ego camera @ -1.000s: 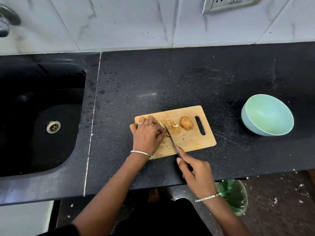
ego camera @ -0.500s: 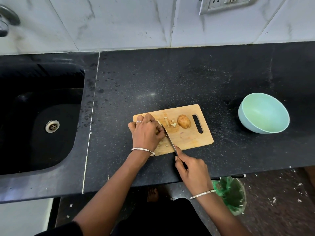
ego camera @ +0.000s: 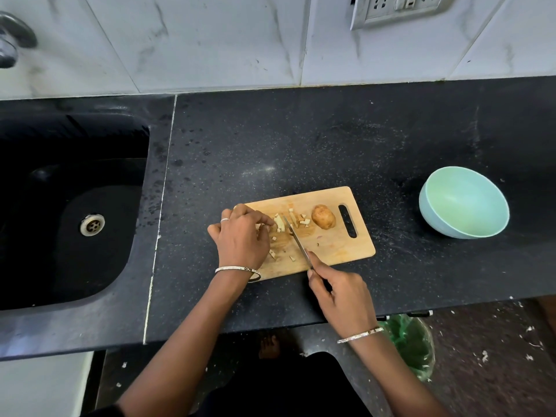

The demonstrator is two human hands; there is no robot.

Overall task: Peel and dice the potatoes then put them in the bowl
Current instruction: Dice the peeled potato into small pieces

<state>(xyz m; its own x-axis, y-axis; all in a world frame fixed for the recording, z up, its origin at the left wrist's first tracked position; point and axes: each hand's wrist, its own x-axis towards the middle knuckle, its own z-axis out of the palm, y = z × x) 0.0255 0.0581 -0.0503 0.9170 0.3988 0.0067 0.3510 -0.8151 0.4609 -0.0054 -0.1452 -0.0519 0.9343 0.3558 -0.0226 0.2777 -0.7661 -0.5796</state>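
Note:
A wooden cutting board [ego camera: 340, 248] lies on the black counter. On it are pale potato strips [ego camera: 279, 223], several small diced bits, and one whole unpeeled potato [ego camera: 323, 217] near the handle slot. My left hand [ego camera: 242, 237] rests on the board's left end, its fingertips pinching the strips. My right hand [ego camera: 340, 291] grips the handle of a knife [ego camera: 296, 239], whose blade lies across the board just right of the strips. A light green bowl [ego camera: 464, 203] stands to the right and holds nothing.
A black sink [ego camera: 69, 206] with a metal drain fills the left; a tap [ego camera: 12, 40] shows at the top left. A bin with a green bag [ego camera: 412, 347] stands on the floor under the counter edge. Scraps litter the floor.
My left hand has slid left along the board, uncovering more of the cut strips. The knife has stayed across the board beside them.

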